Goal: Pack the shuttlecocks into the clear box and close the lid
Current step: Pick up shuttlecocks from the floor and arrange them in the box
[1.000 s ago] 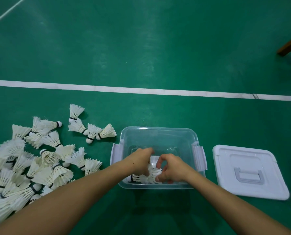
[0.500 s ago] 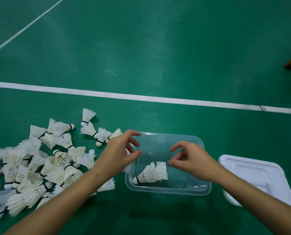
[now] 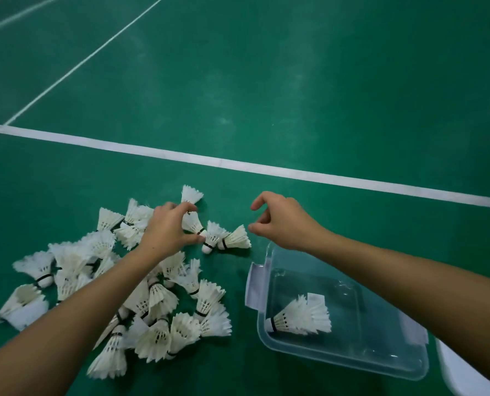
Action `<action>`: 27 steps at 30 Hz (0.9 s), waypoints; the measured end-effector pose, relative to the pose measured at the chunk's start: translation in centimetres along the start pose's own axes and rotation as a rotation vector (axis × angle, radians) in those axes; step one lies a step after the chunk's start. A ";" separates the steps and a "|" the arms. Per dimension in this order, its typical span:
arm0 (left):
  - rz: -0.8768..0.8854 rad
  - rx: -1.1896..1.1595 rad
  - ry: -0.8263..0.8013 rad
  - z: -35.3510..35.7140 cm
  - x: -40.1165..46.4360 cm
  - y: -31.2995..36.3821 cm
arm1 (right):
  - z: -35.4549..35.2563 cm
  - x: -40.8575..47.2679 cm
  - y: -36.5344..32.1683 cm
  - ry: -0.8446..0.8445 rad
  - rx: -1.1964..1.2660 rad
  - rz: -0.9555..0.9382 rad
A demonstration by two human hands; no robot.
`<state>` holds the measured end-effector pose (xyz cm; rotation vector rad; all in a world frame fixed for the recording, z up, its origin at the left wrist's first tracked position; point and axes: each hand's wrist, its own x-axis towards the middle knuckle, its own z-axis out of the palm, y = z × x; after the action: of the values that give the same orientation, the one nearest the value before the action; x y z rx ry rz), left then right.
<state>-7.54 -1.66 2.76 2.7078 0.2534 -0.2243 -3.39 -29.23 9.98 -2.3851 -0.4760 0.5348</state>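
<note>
My left hand (image 3: 168, 231) is curled down over the far edge of the heap of white feather shuttlecocks (image 3: 140, 295), thumb and fingertips closing round 1 white feathered shuttlecock (image 3: 191, 222) at the top of the pile; I cannot tell whether the pinch is fully made, but the fingers are bent round its skirt and touching it. That shuttlecock lies on its side, long axis running diagonally, its cork tip pointing toward me and to the right, its feathers toward the far left. My right hand (image 3: 281, 221) hangs above the green court floor (image 3: 295, 81), just beyond the far left corner of the clear plastic box (image 3: 352, 358), holding nothing: thumb and forefinger are spread apart in a loose hook, the other fingers slackly curled. Just left of it lie 2 more shuttlecocks (image 3: 226, 238) side by side, cork tips down toward me, apart from my fingers. The box sits open on the floor to the right of the heap, and inside it, near its left wall, a nested pair of shuttlecocks (image 3: 301, 317) lies on its side, cork to the left, feathers fanning right. The white plastic lid (image 3: 463, 372) shows only as a corner at the lower right edge, off the box. A white painted court line (image 3: 238, 164) crosses beyond my hands.
</note>
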 end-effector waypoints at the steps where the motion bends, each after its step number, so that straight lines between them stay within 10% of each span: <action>1: -0.025 0.041 -0.036 0.2 0.7 -0.3 | 0.8 1.1 0.5 -0.022 -0.034 0.008; 18: 0.355 0.208 -0.270 1.2 6.2 0.6 | 6.0 9.5 4.6 -0.213 0.039 0.173; 27: 0.406 0.033 -0.129 -0.9 4.3 1.2 | 3.2 8.0 3.9 -0.112 0.202 0.180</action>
<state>-2.96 -1.68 3.21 2.6906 -0.3377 -0.2816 2.69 -26.83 3.12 -2.2232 -0.2436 0.7632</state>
